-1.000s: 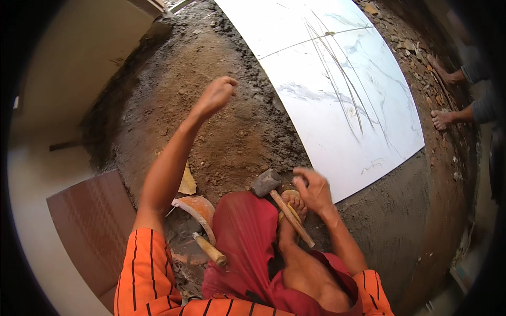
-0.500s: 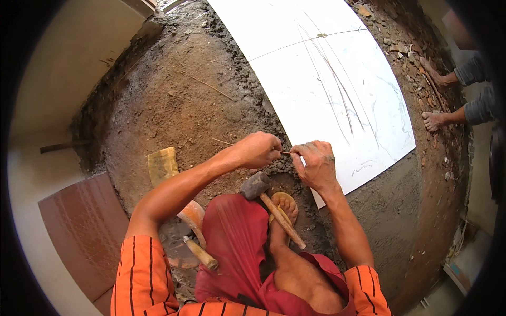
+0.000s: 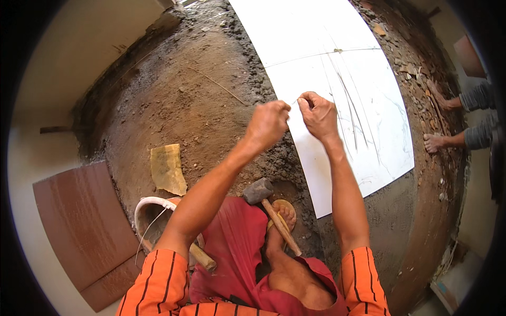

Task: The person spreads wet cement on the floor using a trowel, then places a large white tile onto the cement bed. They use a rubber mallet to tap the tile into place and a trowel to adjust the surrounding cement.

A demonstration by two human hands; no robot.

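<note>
Both of my hands are raised over the left edge of a large white tile (image 3: 369, 89), fingertips pinched and close together. A thin stick, hard to make out now, runs between my left hand (image 3: 268, 124) and my right hand (image 3: 318, 117). My left hand is slightly blurred. Several long thin sticks (image 3: 346, 92) lie on the tile, right of my right hand. Below my hands, a mallet with a dark head (image 3: 258, 190) and wooden handle leans by my sandalled foot (image 3: 284, 213).
A pale bucket (image 3: 141, 213) stands by my left forearm, near a wooden handle (image 3: 202, 258). A yellowish slab (image 3: 167, 169) lies on rough soil (image 3: 211, 100). Brown tiles (image 3: 84, 221) lean at the left wall. Another person's bare feet (image 3: 434, 143) stand on rubble at right.
Both hands have moved away from me, up along the tile's left edge, still close together. My left forearm has swung forward, and more of the bucket shows.
</note>
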